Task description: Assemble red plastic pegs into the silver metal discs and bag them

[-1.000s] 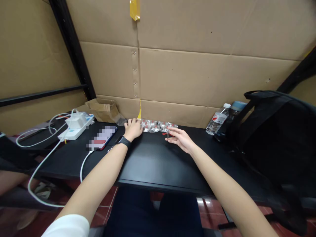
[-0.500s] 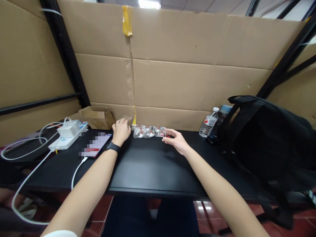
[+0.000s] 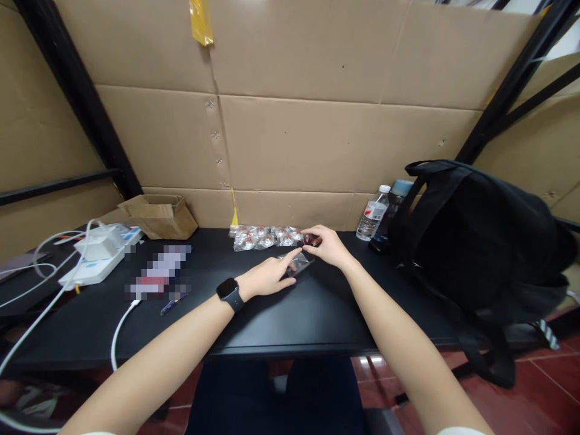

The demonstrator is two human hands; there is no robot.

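Far on the tabletop [image 3: 290, 320], small pieces in clear wrappers [image 3: 266, 240] lie grouped, already bagged. Nearer, the left hand [image 3: 266, 277] spreads thumb and forefinger, touching a clear bag [image 3: 301, 263]; whether it is pinched I cannot tell. Just right, a red-and-dark piece [image 3: 313, 240], seemingly unbagged, sits in the right hand's [image 3: 331, 246] nearly closed grip.

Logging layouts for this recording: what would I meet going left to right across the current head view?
Power strip → box → watch → left hand → right hand → white-capped bottle → backpack.
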